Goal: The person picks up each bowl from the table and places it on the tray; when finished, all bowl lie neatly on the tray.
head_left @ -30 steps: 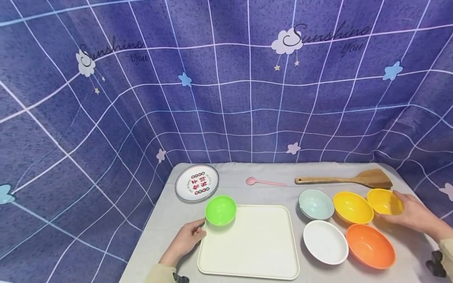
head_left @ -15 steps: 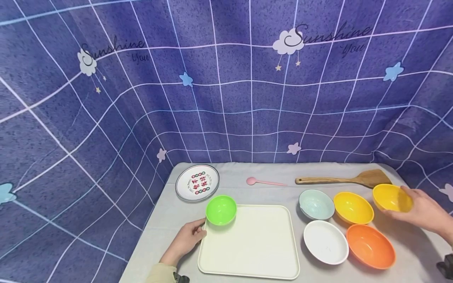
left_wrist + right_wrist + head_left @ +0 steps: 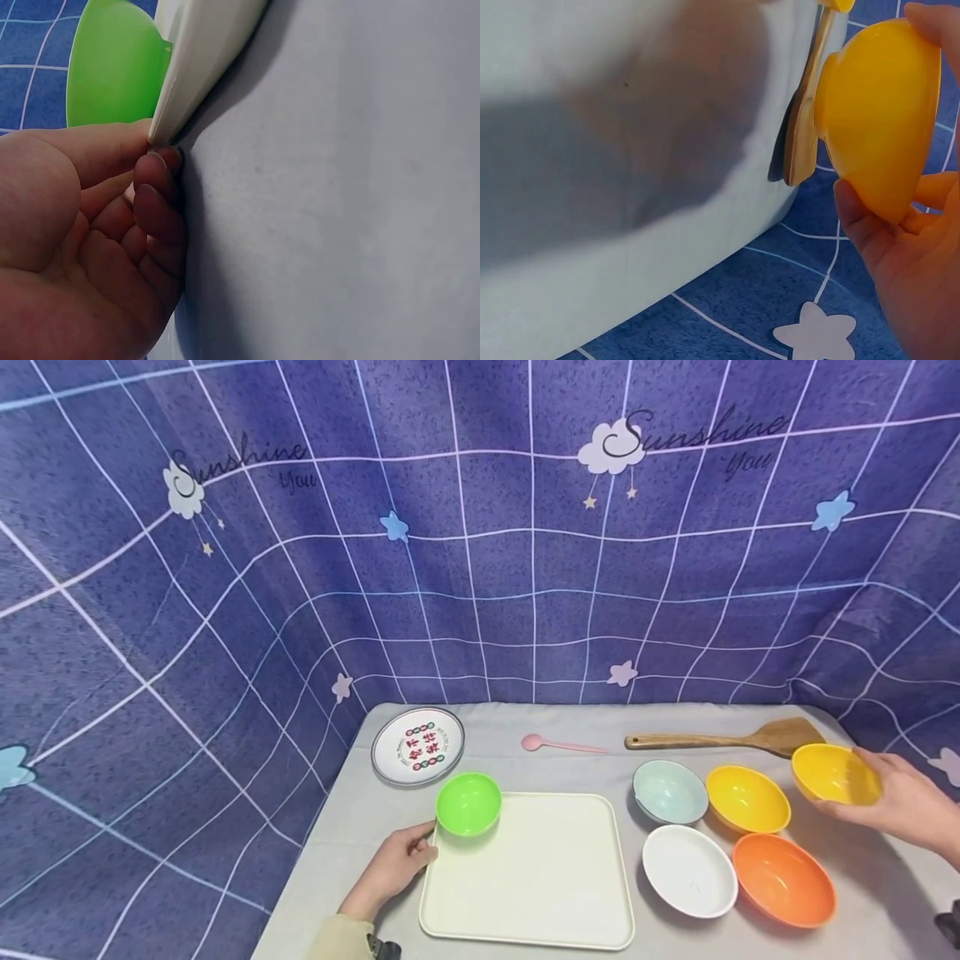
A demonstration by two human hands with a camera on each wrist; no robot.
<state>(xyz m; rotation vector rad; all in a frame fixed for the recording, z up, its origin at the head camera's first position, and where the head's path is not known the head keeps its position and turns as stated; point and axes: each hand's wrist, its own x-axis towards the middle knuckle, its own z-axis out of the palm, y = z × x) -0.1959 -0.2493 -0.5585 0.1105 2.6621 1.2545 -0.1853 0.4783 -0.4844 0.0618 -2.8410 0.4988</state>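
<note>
My right hand (image 3: 903, 799) grips a small yellow bowl (image 3: 831, 773) by its side, thumb and fingers spread around it. In the right wrist view this yellow bowl (image 3: 881, 112) is raised off the cloth, a shadow below. At the left, my left hand (image 3: 397, 864) pinches the edge of a cream tray (image 3: 525, 939); the left wrist view has the thumb on one side of the rim and fingertips underneath. A green bowl (image 3: 468, 804) stands in the tray's upper left corner, close to that hand. Another yellow bowl (image 3: 748, 799) sits left of the held one.
Beside the tray stand a pale blue bowl (image 3: 670, 792), a white bowl (image 3: 690, 871) and an orange bowl (image 3: 783, 881). Farther back lie a plate with red lettering (image 3: 417, 747), a pink spoon (image 3: 562, 746) and a wooden spatula (image 3: 750, 740). A blue curtain (image 3: 487, 568) hangs behind.
My right hand has lifted the yellow bowl and moved it right, away from the other yellow bowl. My left hand, the tray and the green bowl have stayed put.
</note>
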